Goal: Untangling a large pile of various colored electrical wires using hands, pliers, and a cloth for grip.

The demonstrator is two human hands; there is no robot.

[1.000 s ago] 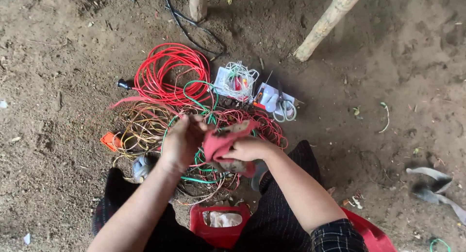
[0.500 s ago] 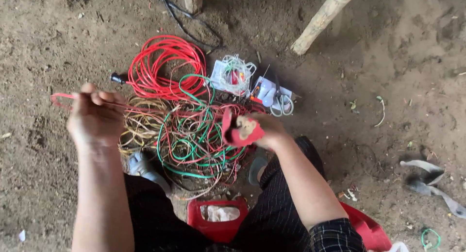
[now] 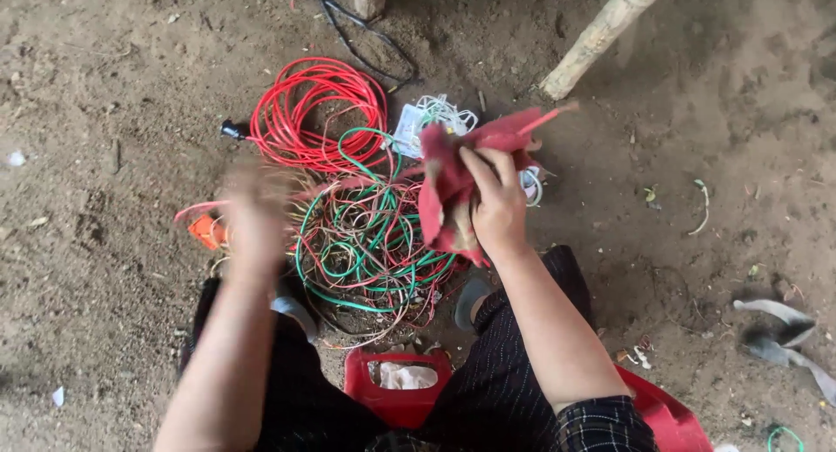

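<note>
Wires [image 3: 366, 243], green, red and tan, lie tangled on the dirt between the person's knees. Over their left edge hangs the left hand [image 3: 252, 212], blurred, so its grip cannot be told. Behind, a red cable coil [image 3: 318, 112] lies beside a white flat packet [image 3: 409, 130]. Further right, the right hand [image 3: 496, 204] clutches a crumpled red cloth [image 3: 453, 169], fingers wrapped tightly.

The left hand [image 3: 254, 210] is motion-blurred beside the tangle of wires [image 3: 366, 243], so whether its fingers grip anything cannot be told. The red cloth [image 3: 453, 178] covers part of the white packets [image 3: 418, 125] beyond the tangle. The wooden pole [image 3: 601, 34] and black cable [image 3: 357, 34] above the tangle are cut off by the top edge
</note>
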